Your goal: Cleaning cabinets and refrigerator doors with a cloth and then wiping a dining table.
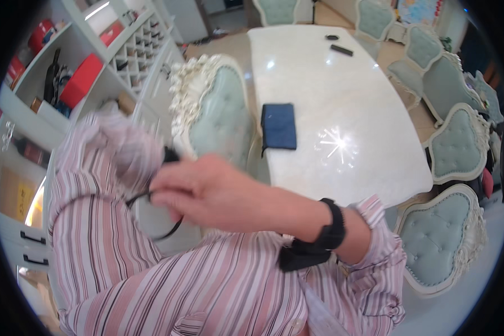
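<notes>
My right hand reaches across my front to the left, its fingers pinched on a thin black cord that loops below them. A black band circles my right wrist, with a dark piece hanging under it. Close to my right fingertips, at the end of the blurred, pink-striped left sleeve, is a small black thing. My left hand is not visible. Beyond my right arm, a dark blue cloth-like folder or pouch lies on the white table.
A carved chair with pale green padding stands at the table's left side. More such chairs stand on the right. Two small black objects lie at the far end. On the left is a white shelf cabinet with a red box.
</notes>
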